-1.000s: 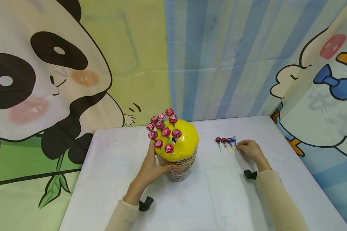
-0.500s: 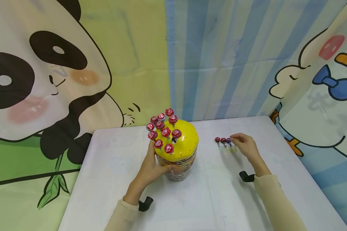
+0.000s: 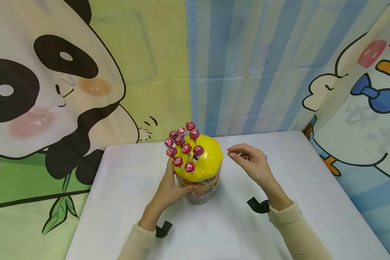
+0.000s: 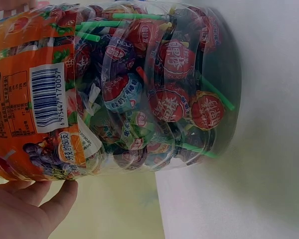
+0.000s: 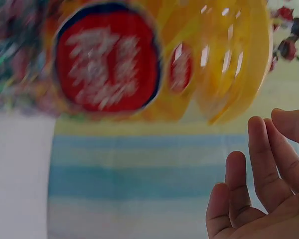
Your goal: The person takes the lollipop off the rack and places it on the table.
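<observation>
A clear ribbed jar (image 3: 205, 191) packed with wrapped lollipops stands upright on the table, under a yellow lid (image 3: 212, 153). Several red-wrapped lollipops (image 3: 186, 148) stick up from the lid's left half. My left hand (image 3: 169, 189) grips the jar's near left side; its fingers (image 4: 60, 206) also show against the orange label in the left wrist view. Right of the jar, my right hand (image 3: 255, 166) hovers with thumb and index finger close to each other. Between its relaxed fingers (image 5: 261, 159) I see nothing held. The jar's round red label (image 5: 107, 57) fills the right wrist view.
Behind my right hand lies a row of loose lollipops, mostly hidden; a red one (image 3: 245, 156) and a blue one (image 3: 265, 156) peek out. The white table (image 3: 133, 173) backs onto a printed cloth (image 3: 227, 72) with cartoon animals.
My right hand has left the right end of the lollipop row, passed over it and come leftward near the jar. My left hand and the jar have stayed put.
</observation>
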`<state>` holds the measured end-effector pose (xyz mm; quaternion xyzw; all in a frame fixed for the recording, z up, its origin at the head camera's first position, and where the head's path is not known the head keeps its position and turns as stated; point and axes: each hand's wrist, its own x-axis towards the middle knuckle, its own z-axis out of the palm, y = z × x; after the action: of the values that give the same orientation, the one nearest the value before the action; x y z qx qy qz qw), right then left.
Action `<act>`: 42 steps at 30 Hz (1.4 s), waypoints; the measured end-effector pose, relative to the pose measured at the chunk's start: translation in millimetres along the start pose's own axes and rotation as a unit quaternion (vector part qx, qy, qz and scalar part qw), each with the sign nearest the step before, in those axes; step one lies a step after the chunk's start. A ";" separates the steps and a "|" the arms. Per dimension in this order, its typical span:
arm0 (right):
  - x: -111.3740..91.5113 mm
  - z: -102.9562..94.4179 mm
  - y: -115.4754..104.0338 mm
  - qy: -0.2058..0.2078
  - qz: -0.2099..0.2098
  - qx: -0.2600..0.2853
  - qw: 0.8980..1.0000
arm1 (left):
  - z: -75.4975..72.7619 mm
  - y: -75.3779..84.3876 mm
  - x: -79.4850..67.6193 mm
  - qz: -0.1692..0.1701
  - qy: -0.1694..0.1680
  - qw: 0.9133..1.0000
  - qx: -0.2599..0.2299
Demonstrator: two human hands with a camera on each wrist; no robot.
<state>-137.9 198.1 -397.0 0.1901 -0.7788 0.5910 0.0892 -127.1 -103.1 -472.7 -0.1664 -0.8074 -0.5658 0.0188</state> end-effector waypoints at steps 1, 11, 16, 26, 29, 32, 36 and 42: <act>0.0 4.4 -5.9 -0.004 -0.014 0.001 1.000 | 0.0 -0.5 -0.1 0.001 0.000 1.000 -0.001; 3.4 45.6 -40.1 -0.033 -0.114 -0.026 0.993 | -0.9 -4.8 -1.4 -0.008 -0.004 1.000 -0.002; 5.8 62.9 -45.7 -0.015 -0.134 -0.055 0.989 | -0.4 -6.6 -2.0 -0.008 -0.005 1.000 -0.010; 11.7 72.9 -50.3 0.006 -0.135 -0.061 0.989 | -1.5 -7.2 -2.3 0.000 -0.004 1.000 -0.013; 12.1 72.7 -50.6 0.007 -0.135 -0.053 0.989 | -1.5 -7.1 -2.0 -0.001 -0.006 1.000 -0.011; 13.0 72.4 -51.1 0.006 -0.138 -0.045 0.989 | -1.8 -6.3 -1.4 0.002 -0.005 1.000 -0.009; 14.1 70.9 -54.3 0.012 -0.141 -0.036 0.989 | -1.4 -5.5 0.0 0.005 -0.005 1.000 -0.007; 16.8 64.2 -60.0 0.028 -0.150 -0.036 0.988 | 0.5 -4.8 -0.4 -0.007 0.000 1.000 -0.005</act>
<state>-123.5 119.9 -356.1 0.2853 -0.7593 0.5476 0.2054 -128.1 -104.2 -477.3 -0.1607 -0.8060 -0.5696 0.0136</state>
